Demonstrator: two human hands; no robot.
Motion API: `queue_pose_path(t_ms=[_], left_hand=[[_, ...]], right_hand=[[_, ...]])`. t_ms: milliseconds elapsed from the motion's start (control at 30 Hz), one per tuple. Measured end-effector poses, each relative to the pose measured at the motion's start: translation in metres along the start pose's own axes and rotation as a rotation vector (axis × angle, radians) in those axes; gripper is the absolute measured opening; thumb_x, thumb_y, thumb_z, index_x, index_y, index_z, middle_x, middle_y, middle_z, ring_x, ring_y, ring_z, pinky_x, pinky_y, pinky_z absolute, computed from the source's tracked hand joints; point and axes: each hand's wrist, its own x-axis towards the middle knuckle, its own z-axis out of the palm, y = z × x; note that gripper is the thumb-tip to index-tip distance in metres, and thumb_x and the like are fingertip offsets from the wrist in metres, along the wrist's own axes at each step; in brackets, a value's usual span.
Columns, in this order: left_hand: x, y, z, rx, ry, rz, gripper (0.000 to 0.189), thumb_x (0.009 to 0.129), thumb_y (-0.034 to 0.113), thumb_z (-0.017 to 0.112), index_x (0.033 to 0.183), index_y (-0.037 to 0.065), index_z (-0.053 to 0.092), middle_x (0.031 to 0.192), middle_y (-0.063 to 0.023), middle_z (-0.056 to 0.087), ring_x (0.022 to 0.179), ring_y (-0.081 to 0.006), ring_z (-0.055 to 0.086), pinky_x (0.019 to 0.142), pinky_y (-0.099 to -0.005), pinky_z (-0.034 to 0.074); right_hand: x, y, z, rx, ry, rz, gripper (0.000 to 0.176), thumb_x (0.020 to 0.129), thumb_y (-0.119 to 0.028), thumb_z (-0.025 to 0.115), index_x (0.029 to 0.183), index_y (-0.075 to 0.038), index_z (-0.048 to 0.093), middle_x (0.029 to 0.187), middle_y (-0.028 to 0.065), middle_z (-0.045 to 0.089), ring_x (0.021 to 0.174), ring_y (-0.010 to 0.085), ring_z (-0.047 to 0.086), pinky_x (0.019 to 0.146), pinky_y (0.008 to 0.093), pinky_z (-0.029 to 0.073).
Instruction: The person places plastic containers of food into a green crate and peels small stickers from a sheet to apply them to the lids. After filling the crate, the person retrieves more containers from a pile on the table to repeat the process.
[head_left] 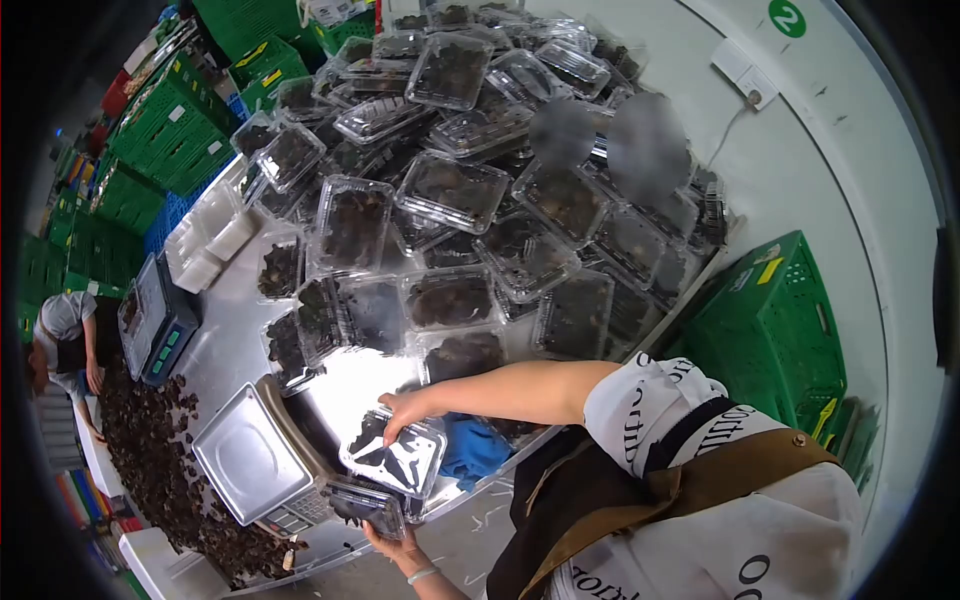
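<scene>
R hand [405, 408] fingers pinch a clear box [395, 458] beside the scale [250, 465], & L hand [395, 543] fingers grip a 2nd box [368, 505] touching the scale.

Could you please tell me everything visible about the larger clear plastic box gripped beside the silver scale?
The clear plastic clamshell box is shallow, rectangular with rounded corners, glossy, and part-filled with dark crinkled pieces. It looks closed and sits tilted over the shiny metal table, beside the silver weighing scale. The right hand grips its edge. Its near corner seems to overlap a second clear box held in the left hand.
</scene>
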Motion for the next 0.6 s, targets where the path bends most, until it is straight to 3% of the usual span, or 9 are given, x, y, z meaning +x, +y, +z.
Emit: queue_pose_path(t_ms=[167, 233, 300, 333, 367, 433, 467, 533, 600], left_hand=[[0.001, 0.013, 0.013, 0.062, -0.098, 0.007, 0.046, 0.086, 0.027, 0.061, 0.125, 0.002, 0.055, 0.120, -0.0137, 0.063, 0.107, -0.0314, 0.061, 0.097, -0.0473, 0.048], [0.015, 0.025, 0.012, 0.162, 0.024, 0.042, 0.048, 0.084, 0.028, 0.060, 0.125, 0.003, 0.056, 0.126, -0.0164, 0.058, 0.111, -0.0327, 0.058, 0.096, -0.0506, 0.048], [-0.059, 0.022, 0.139, 0.299, 0.041, 0.095, 0.071, 0.086, 0.031, 0.071, 0.139, 0.000, 0.034, 0.142, -0.0161, 0.039, 0.118, -0.0389, 0.051, 0.098, -0.0559, 0.047], [-0.003, 0.028, 0.045, 0.930, -0.296, 0.673, 0.062, 0.080, -0.002, 0.072, 0.132, 0.000, 0.038, 0.128, -0.0165, 0.045, 0.107, -0.0315, 0.053, 0.091, -0.0434, 0.054], [0.033, 0.049, 0.025, 1.574, -0.457, 1.302, 0.064, 0.078, -0.009, 0.071, 0.132, 0.003, 0.038, 0.126, -0.0173, 0.044, 0.105, -0.0308, 0.052, 0.090, -0.0406, 0.055], [-0.056, 0.013, 0.134, 1.134, -0.479, 0.876, 0.069, 0.076, -0.012, 0.072, 0.133, 0.008, 0.039, 0.127, -0.0185, 0.042, 0.104, -0.0298, 0.052, 0.087, -0.0411, 0.056], [-0.029, -0.001, 0.138, 0.986, -0.402, 0.862, 0.054, 0.080, 0.010, 0.066, 0.130, 0.006, 0.046, 0.128, -0.0175, 0.049, 0.107, -0.0310, 0.055, 0.091, -0.0442, 0.052], [0.000, -0.019, 0.162, 0.562, -0.471, 0.378, 0.057, 0.081, 0.034, 0.063, 0.127, 0.002, 0.053, 0.126, -0.0163, 0.058, 0.111, -0.0319, 0.058, 0.094, -0.0468, 0.049], [-0.047, -0.079, 0.242, 0.640, -0.732, 0.277, 0.064, 0.078, 0.036, 0.063, 0.129, -0.001, 0.052, 0.124, -0.0161, 0.060, 0.112, -0.0311, 0.058, 0.095, -0.0460, 0.049]], right_hand=[[-0.051, -0.023, 0.007, 0.030, 0.059, -0.114, 0.116, 0.064, -0.022, 0.082, 0.151, -0.001, 0.008, 0.131, 0.0235, 0.052, 0.122, 0.0272, 0.050, 0.098, 0.0371, 0.041], [-0.080, -0.035, 0.004, 0.135, 0.026, -0.155, 0.116, 0.063, -0.022, 0.083, 0.151, -0.003, 0.009, 0.131, 0.0225, 0.052, 0.124, 0.0286, 0.048, 0.100, 0.0383, 0.039], [-0.113, -0.042, 0.000, 0.176, 0.076, -0.224, 0.115, 0.064, -0.022, 0.082, 0.151, -0.003, 0.011, 0.136, 0.0226, 0.048, 0.127, 0.0299, 0.044, 0.103, 0.0382, 0.037], [-0.127, -0.041, -0.004, 0.239, 0.080, -0.267, 0.114, 0.064, -0.021, 0.082, 0.152, -0.004, 0.011, 0.141, 0.0230, 0.042, 0.130, 0.0304, 0.041, 0.105, 0.0380, 0.036], [-0.154, -0.041, -0.008, 0.330, 0.046, -0.302, 0.111, 0.066, -0.020, 0.081, 0.152, -0.005, 0.013, 0.145, 0.0223, 0.038, 0.131, 0.0283, 0.039, 0.105, 0.0377, 0.036], [-0.209, -0.029, -0.020, 0.447, 0.050, -0.451, 0.104, 0.069, -0.018, 0.078, 0.152, -0.005, 0.016, 0.142, 0.0193, 0.041, 0.128, 0.0249, 0.042, 0.103, 0.0371, 0.038], [-0.247, -0.021, -0.026, 0.547, -0.034, -0.549, 0.097, 0.073, -0.017, 0.075, 0.151, -0.003, 0.018, 0.141, 0.0158, 0.042, 0.125, 0.0213, 0.044, 0.103, 0.0355, 0.039], [-0.323, -0.001, -0.030, 0.675, 0.086, -0.630, 0.094, 0.077, -0.016, 0.072, 0.152, -0.005, 0.016, 0.128, 0.0127, 0.053, 0.118, 0.0193, 0.050, 0.102, 0.0350, 0.040], [-0.411, 0.029, -0.026, 0.789, 0.253, -0.680, 0.071, 0.082, -0.012, 0.068, 0.143, -0.010, 0.033, 0.124, 0.0112, 0.058, 0.107, 0.0188, 0.059, 0.090, 0.0356, 0.050]])
